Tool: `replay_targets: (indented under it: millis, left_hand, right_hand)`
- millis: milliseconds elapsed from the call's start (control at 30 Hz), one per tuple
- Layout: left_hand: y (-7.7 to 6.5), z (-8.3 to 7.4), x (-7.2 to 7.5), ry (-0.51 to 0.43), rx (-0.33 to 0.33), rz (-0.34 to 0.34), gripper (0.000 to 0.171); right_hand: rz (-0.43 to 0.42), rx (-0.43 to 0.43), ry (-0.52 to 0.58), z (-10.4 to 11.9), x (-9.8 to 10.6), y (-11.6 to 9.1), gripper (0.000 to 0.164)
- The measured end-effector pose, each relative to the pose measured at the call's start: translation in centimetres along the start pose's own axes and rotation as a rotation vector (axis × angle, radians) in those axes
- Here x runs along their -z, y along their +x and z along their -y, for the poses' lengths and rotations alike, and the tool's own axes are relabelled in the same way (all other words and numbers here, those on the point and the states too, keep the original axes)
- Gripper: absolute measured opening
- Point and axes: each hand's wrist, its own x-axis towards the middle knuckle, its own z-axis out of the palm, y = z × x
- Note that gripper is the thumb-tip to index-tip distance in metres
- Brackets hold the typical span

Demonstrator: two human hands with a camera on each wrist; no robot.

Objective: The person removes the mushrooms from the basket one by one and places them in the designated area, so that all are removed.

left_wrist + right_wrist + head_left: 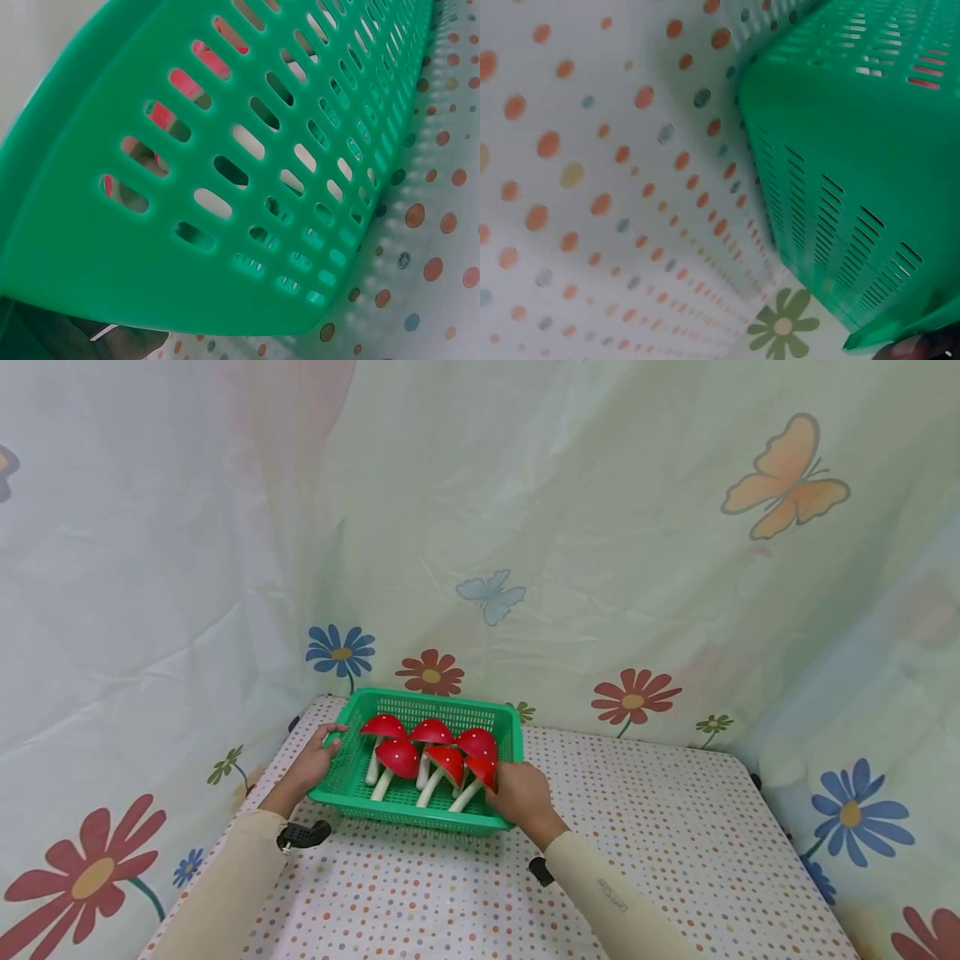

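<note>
A green plastic basket [420, 814] with slotted walls holds several toy mushrooms [397, 758] with red, white-dotted caps and pale stems. My left hand [311, 764] grips the basket's left rim. At the opposite end, my right hand [528, 797] holds the right rim, beside the nearest mushroom cap. The left wrist view shows the basket wall [150, 277] close up, red caps showing through its slots, with fingers [139, 341] beneath the rim. In the right wrist view, fingertips [907, 349] curl under the rim of the basket [817, 105].
Below the basket spreads a table with a dotted cloth [637, 827], reaching to the right and toward me. A hanging curtain [585, 602] printed with flowers and butterflies encloses the back and both sides. Black bands [303, 835] sit at my wrists.
</note>
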Motion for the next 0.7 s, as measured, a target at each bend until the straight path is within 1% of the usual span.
replay_targets:
  millis: [100,300,467,600,700]
  left_hand:
    - [-0.08,0.03,0.05,0.000,-0.001,-0.003,0.037]
    - [-0.19,-0.17,0.22,-0.005,0.004,-0.003,0.035]
    - [-0.24,-0.44,0.25,-0.011,0.004,-0.016,0.034]
    - [-0.19,-0.49,0.05,-0.016,-0.002,-0.016,0.034]
    - [-0.04,-0.31,-0.16,-0.026,-0.006,-0.008,0.034]
  right_hand:
    - [-0.048,-0.034,0.078,0.03,0.14,-0.33,0.028]
    - [-0.172,-0.049,0.114,-0.10,-0.09,-0.88,0.014]
    - [-0.280,-0.043,0.167,-0.34,-0.57,-0.87,0.014]
    - [-0.364,-0.015,0.155,-0.63,-0.64,-0.59,0.013]
    - [-0.417,0.003,0.145,-0.91,-0.34,-0.20,0.012]
